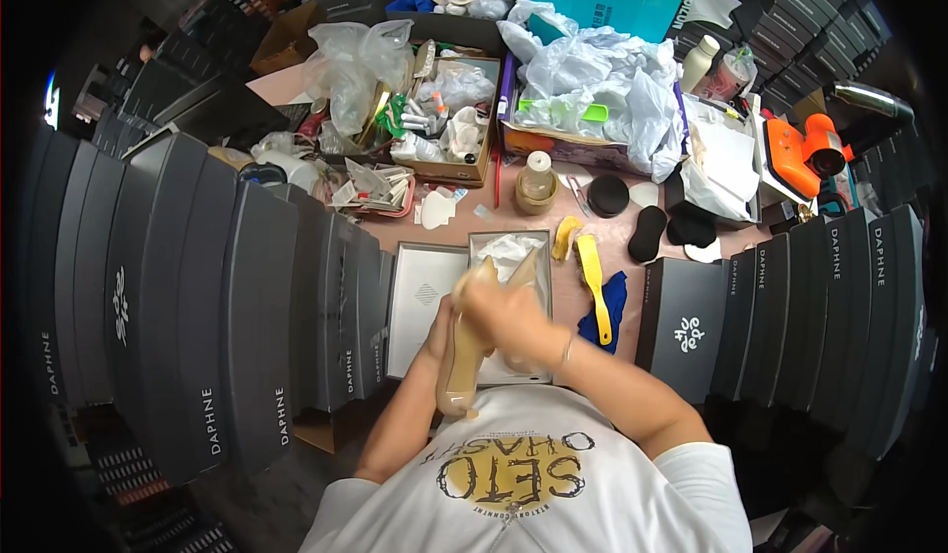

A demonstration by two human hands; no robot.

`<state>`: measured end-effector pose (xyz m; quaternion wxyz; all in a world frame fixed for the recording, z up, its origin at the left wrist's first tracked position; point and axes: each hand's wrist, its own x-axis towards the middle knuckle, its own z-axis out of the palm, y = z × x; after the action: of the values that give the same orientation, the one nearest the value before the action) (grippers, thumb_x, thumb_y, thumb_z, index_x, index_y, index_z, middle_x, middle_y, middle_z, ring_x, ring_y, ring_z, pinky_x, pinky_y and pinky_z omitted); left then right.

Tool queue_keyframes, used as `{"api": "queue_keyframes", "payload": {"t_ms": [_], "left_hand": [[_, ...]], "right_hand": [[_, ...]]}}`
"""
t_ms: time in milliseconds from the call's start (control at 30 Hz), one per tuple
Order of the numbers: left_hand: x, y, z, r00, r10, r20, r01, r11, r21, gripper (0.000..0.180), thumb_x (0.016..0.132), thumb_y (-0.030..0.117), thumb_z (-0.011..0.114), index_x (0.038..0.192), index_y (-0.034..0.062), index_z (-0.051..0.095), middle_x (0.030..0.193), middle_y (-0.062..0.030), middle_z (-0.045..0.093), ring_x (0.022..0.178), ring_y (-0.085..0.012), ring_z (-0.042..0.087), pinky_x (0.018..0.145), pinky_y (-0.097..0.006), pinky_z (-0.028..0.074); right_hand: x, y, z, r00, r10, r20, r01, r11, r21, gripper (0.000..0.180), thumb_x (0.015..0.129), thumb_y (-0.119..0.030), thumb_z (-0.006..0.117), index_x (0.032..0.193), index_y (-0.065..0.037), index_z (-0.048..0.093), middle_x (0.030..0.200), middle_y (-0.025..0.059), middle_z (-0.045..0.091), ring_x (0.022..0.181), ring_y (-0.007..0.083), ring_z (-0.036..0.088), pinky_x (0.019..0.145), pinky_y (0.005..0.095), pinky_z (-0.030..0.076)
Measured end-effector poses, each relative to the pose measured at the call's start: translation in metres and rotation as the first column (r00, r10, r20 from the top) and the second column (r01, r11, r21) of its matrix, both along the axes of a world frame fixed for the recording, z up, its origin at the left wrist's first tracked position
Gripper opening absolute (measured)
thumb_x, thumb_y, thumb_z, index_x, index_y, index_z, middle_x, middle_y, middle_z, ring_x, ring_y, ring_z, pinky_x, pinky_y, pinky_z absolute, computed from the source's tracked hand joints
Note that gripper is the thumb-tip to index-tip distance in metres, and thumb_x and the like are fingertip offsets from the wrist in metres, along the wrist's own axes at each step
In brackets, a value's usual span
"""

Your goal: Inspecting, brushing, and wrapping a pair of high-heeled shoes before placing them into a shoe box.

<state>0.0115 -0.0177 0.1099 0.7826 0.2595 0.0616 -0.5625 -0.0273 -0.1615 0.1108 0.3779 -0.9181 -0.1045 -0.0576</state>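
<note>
A beige shoe (459,370) is held lengthwise in front of my chest, its heel end toward me. My left hand (440,330) is closed round its left side, the fingers mostly hidden behind it. At the shoe's far end is my right hand (506,314), smeared by motion. Whether its fingers hold anything does not show. Under my hands lies an open shoebox (549,301) with a light inside and white tissue paper (509,249). A second beige shoe (528,275) shows in it, partly covered by my right hand. The box's lid (415,291) lies to the left.
Stacked dark shoeboxes (183,296) wall the left side, more (829,306) the right. A yellow-handled brush (592,276) rests by a blue cloth (610,316). Behind stand a bottle in a cup (536,186), a round black tin (608,196), a box of white plastic bags (602,79) and an orange tool (805,153).
</note>
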Motion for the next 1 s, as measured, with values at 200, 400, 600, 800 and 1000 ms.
{"api": "queue_keyframes", "payload": {"t_ms": [200,400,600,800,1000], "left_hand": [[-0.001,0.0,-0.017,0.978,0.21,-0.003,-0.206,0.963,0.173,0.061,0.093,0.051,0.034,0.134,0.0064,0.044,0.115,-0.0103,0.059,0.102,-0.0198,0.059,0.091,-0.034,0.046],[0.007,-0.014,-0.005,0.943,0.33,-0.039,-0.302,0.901,0.311,0.058,0.092,0.058,0.037,0.115,0.0066,0.052,0.091,-0.0138,0.059,0.063,-0.0217,0.059,0.048,-0.034,0.05],[0.005,-0.003,-0.011,0.993,0.039,-0.114,-0.016,0.982,0.189,0.06,0.092,0.058,0.036,0.127,0.0114,0.047,0.091,-0.0157,0.058,0.065,-0.0217,0.058,0.053,-0.032,0.051],[0.003,-0.006,-0.035,0.989,0.143,-0.023,-0.136,0.97,0.201,0.059,0.093,0.054,0.036,0.13,0.0086,0.046,0.095,-0.0165,0.062,0.075,-0.0257,0.063,0.063,-0.038,0.054],[0.012,0.003,-0.038,0.978,0.128,-0.164,-0.129,0.992,0.003,0.06,0.093,0.054,0.035,0.127,0.0067,0.048,0.099,-0.0172,0.062,0.079,-0.0255,0.064,0.067,-0.039,0.055]], "right_hand": [[-0.016,0.002,0.07,0.945,0.237,0.226,-0.206,0.967,-0.152,0.01,0.077,-0.008,0.055,0.086,-0.009,0.051,0.074,0.0056,0.059,0.059,0.0229,0.063,0.05,0.0323,0.05],[-0.032,0.006,0.068,0.976,0.219,0.005,-0.219,0.976,-0.001,0.021,0.08,-0.009,0.057,0.1,-0.008,0.054,0.079,0.0115,0.056,0.073,0.028,0.062,0.056,0.0376,0.05],[-0.053,0.009,0.047,0.886,0.461,-0.053,-0.373,0.775,0.51,0.032,0.076,-0.006,0.062,0.107,-0.006,0.061,0.083,0.0101,0.055,0.08,0.0301,0.061,0.068,0.0404,0.048],[-0.052,0.005,0.037,0.993,0.115,-0.022,-0.114,0.993,0.015,0.017,0.081,-0.01,0.062,0.094,-0.009,0.052,0.082,0.0096,0.057,0.074,0.032,0.06,0.062,0.0407,0.049],[-0.06,0.008,0.046,0.99,0.134,0.043,-0.14,0.966,0.219,0.028,0.077,-0.009,0.064,0.104,-0.009,0.054,0.089,0.012,0.059,0.075,0.0322,0.062,0.063,0.0405,0.05]]}}
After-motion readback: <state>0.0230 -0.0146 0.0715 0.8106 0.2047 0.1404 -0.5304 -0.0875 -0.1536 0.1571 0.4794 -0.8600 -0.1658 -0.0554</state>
